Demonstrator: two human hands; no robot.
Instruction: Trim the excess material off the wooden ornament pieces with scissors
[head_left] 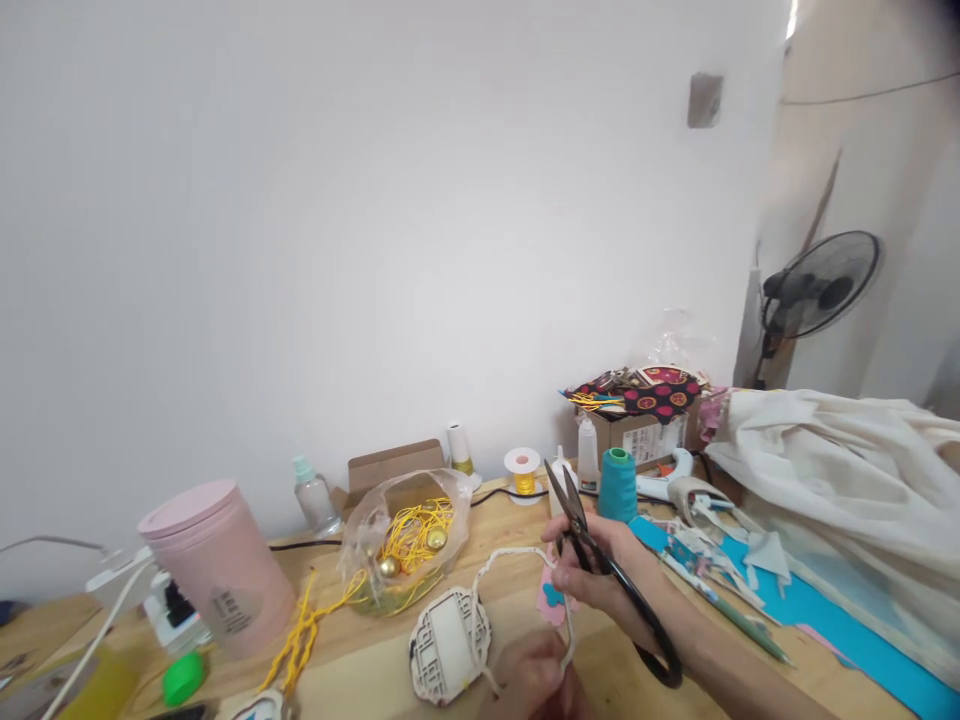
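In front of the plastic bag (373,503), the lattice plaque (448,645) seems already joined to its white cord (517,551), though remaining work is unclear, while rightward of that bag your right hand (604,592) grips scissors (574,505) and your blurred left hand (529,668) seems pinching the cord.

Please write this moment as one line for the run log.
right hand: holds black scissors, blades slightly apart | left hand: holds white cord | lattice ornament: beside left hand

Right hand (624,550): is gripping, forearm (716,645) slanting in from lower right. Left hand (534,672): is sitting lower, fingers bending.
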